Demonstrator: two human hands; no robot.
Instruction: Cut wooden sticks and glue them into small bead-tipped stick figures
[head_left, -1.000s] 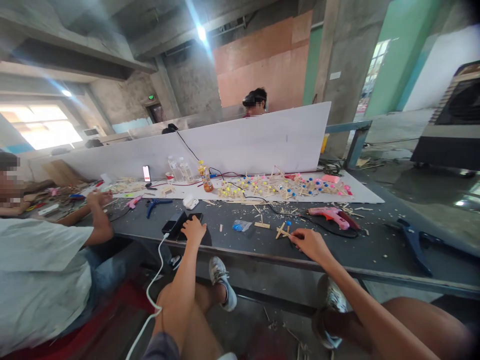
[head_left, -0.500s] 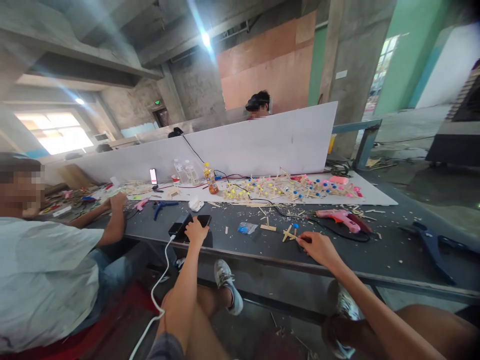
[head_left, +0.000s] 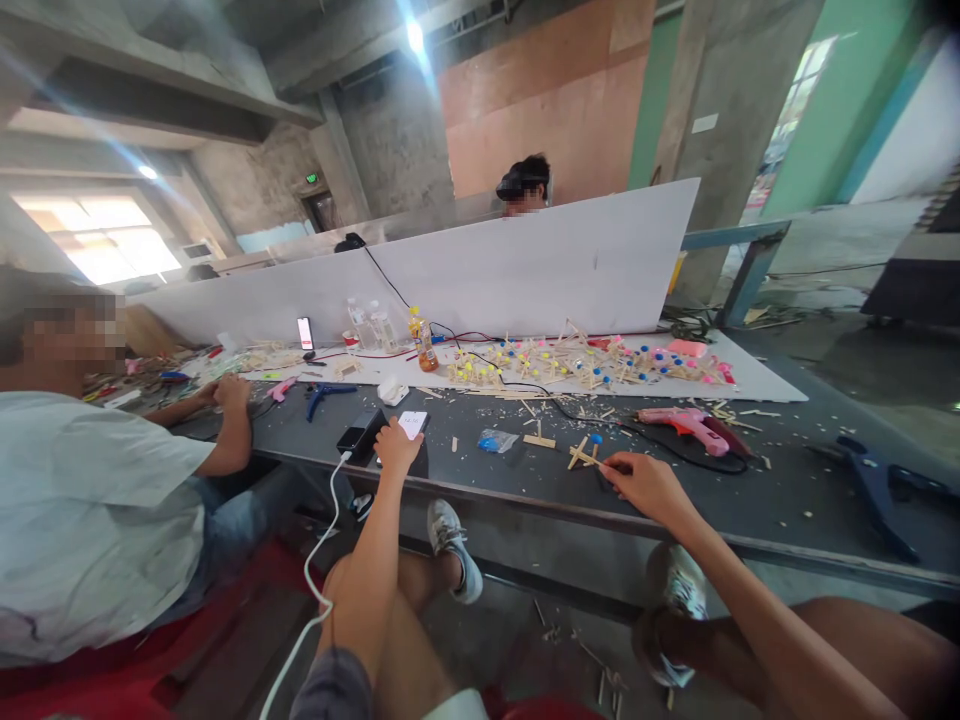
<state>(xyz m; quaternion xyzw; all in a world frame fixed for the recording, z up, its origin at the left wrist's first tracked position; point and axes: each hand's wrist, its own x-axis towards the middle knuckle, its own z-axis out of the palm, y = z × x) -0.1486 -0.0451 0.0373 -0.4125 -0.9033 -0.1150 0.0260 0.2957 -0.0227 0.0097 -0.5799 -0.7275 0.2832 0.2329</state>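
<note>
A white cable (head_left: 322,600) is curving up to a black block (head_left: 358,438) by the near edge of the table (head_left: 465,485). Just right of the block, the left hand (head_left: 397,447) is lying on a phone (head_left: 412,424) whose screen is glowing, the fingers loosely spread. The right hand (head_left: 649,488) is pinching one stick of a small wooden frame (head_left: 581,455) between thumb and fingers; the frame is showing crossed sticks and a blue ball (head_left: 596,439) at its top. Whether it is touching the table, I cannot tell.

Between the hands, a packet (head_left: 495,441) and a wooden strip (head_left: 540,441) are lying, the strip nearer the frame. At the far right a blue cutter (head_left: 862,475) is lying. On the left a co-worker (head_left: 82,500) is sitting, hands close together.

Beyond the right hand, a pink glue gun (head_left: 694,430) is resting. A white case (head_left: 392,390) is lying beyond the phone. Farther back, stick models (head_left: 589,358) are crowding a white board (head_left: 765,383), a bottle (head_left: 425,350) standing at their left. Behind, a panel (head_left: 525,270) is rising.
</note>
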